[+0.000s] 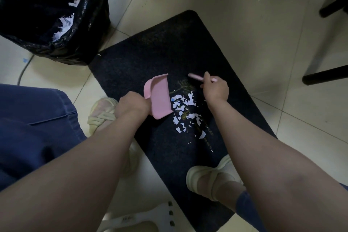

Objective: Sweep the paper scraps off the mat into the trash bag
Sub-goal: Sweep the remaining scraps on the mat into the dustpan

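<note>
Black and short-piled, the rectangular floor mat [150,58] lay slantwise on pale tiles, and its rough nap looked likely to snag small pieces, so a light pass could leave bits behind. At its far-left corner stood the crinkled black plastic trash bag [75,47], its mouth open and white scraps already inside. It stood well apart from the heap, so a loaded pan would have to travel to it, and any tilt on the way could spill paper onto the tiles.

The flat pink plastic dustpan [160,98] sat with its lip on the mat, just beside the heap's left edge. The left hand [131,106] had its fingers wrapped round the pan's handle. If the lip rode up off the pile, scraps could slide underneath.

The right hand [215,89] was closed firmly round the slim pink brush handle [195,77] at the heap's far side; the bristles were hidden, so their contact could not be judged. A quick stroke could flick pieces past the pan's low walls.

The torn white paper scraps [185,111] lay loosely on the mat between pan and brush, with a few strays nearer the person that a single sweep might miss.
</note>
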A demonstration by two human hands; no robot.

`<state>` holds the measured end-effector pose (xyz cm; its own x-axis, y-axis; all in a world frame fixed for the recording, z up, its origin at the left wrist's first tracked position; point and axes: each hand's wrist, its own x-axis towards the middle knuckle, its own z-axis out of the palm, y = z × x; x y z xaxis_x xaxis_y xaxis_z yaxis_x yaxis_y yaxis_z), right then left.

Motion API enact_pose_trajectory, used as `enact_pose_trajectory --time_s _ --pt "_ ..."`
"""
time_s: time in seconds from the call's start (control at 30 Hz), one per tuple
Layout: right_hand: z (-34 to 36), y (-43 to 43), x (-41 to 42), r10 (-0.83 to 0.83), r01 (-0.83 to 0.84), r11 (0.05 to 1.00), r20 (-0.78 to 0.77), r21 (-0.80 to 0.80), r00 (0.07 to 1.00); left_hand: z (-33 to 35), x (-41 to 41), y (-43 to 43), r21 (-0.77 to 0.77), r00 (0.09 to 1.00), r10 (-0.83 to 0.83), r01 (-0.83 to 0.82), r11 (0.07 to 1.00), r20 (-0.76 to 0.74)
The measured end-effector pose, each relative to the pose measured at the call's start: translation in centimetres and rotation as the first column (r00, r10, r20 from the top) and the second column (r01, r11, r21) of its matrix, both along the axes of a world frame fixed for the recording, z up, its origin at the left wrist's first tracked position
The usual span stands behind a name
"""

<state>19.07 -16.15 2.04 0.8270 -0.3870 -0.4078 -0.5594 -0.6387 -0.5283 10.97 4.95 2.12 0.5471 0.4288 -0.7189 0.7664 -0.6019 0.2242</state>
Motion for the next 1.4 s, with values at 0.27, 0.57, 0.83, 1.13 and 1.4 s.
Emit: enact_pose_trajectory --time_s 0.27,0.57,0.83,1.13,1.4 --pt "1.2 -2.8 -1.7 -0.227 0.262 0.930 0.155 -0.259 0.961 2.1 0.4 -2.0 -0.033 0.994 0.009 -0.006 0.999 0.108" --pt "0.6 -6.3 -5.4 -0.276 0.272 0.952 -0.012 -0.144 0.961 1.8 0.4 -4.7 -0.086 0.996 -0.017 0.024 0.996 0.088" --pt "1.5 -9.2 -6.7 -0.444 0.431 0.873 -0.008 -0.227 0.896 2.1 0.9 -7.4 -0.018 0.991 -0.071 0.073 0.997 0.113" --pt "2.2 -8.5 -9.8 -0.479 0.479 0.876 0.023 -0.047 0.878 3.1 1.2 -9.2 -0.037 0.991 -0.088 0.092 0.995 0.096" --pt "1.1 -7.8 -11.8 -0.129 0.096 0.981 -0.195 -0.171 0.972 3.2 -1.3 -7.3 0.060 0.989 -0.130 0.126 0.990 0.070"
